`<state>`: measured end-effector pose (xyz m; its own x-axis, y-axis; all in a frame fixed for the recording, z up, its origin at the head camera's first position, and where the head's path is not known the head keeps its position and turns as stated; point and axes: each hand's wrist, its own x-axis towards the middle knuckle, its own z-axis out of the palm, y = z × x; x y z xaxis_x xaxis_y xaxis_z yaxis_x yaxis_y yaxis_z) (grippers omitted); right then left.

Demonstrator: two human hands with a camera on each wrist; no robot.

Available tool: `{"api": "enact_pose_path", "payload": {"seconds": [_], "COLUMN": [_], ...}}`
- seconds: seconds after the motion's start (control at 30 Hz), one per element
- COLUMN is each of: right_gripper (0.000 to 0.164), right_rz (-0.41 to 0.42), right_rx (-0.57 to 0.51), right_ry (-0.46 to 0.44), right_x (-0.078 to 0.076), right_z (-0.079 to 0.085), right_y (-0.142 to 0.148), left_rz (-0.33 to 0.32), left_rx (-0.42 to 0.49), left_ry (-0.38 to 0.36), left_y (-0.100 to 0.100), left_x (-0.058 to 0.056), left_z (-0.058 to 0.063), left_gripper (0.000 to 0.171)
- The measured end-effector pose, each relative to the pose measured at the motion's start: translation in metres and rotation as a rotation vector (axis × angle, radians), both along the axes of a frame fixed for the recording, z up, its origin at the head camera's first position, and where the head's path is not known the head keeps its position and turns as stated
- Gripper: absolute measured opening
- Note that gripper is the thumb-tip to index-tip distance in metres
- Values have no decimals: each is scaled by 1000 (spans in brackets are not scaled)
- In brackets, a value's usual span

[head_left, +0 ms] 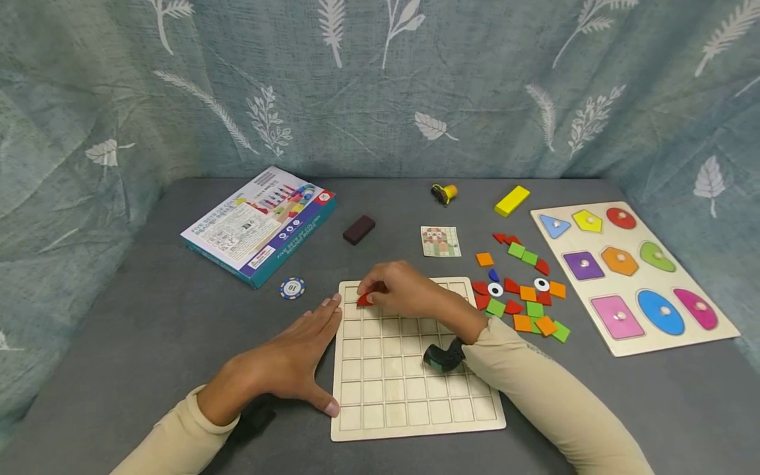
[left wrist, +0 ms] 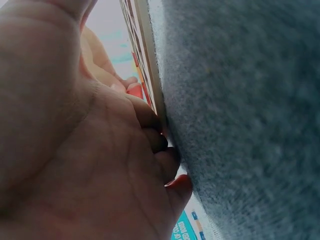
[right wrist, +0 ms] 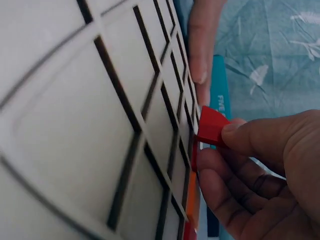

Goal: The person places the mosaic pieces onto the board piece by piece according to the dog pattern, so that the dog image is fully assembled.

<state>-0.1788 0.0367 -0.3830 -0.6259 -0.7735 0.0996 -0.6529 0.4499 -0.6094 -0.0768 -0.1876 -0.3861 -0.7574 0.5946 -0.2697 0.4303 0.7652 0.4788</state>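
A wooden grid board [head_left: 384, 389] lies flat on the dark grey table. My right hand [head_left: 399, 289] pinches a red curved-edge tile [right wrist: 210, 125] between thumb and fingers, low over the cells at the board's far left corner. In the right wrist view, an orange tile [right wrist: 191, 195] shows on the board behind my fingers; my hand hides that row in the head view. Along the board's left edge rests my left hand [head_left: 285, 356], fingers extended and thumb spread toward the near corner. Its fingertips meet the board's side in the left wrist view.
Right of the board lie loose red, green and orange tiles [head_left: 495, 307] and a pattern card [head_left: 441, 242]. A knobbed shape puzzle [head_left: 600, 290] stands farther right. Around the back are a boxed game [head_left: 258, 224], poker chip [head_left: 292, 288], dark block [head_left: 359, 229] and yellow block [head_left: 512, 200].
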Motion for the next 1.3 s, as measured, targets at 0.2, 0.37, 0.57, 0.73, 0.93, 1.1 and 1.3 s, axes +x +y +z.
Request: {"api": "enact_pose_path", "payload": {"seconds": [0.2,0.37,0.57,0.73,0.93,1.1,1.3], "right_gripper": [12,10,10,10,9,10,11], "right_rz": [1,7,37,43,46,49,47], "right_rx": [9,21,37,69,89,101,110], "right_ry": [-11,-3,29,31,42,58,51], "right_x": [4,6,6,6,6,5,5], "right_z": [1,0,-3,-4,-3,-4,-4], "right_y": [-12,-16,-19,-20,-20,-21,-21], "left_rz": [-2,-7,-6,-12,-8,-8,-6], "left_rx": [-1,-4,-7,3,-2,-4,-6], "left_ry": [8,24,21,21,26,28,18], "left_y": [-2,-2,-3,-2,-2,-2,-2], "left_x": [0,1,1,1,1,1,0], "left_z": [0,-1,-1,0,-1,-1,-2], "left_gripper": [138,138,138,137,138,138,139]}}
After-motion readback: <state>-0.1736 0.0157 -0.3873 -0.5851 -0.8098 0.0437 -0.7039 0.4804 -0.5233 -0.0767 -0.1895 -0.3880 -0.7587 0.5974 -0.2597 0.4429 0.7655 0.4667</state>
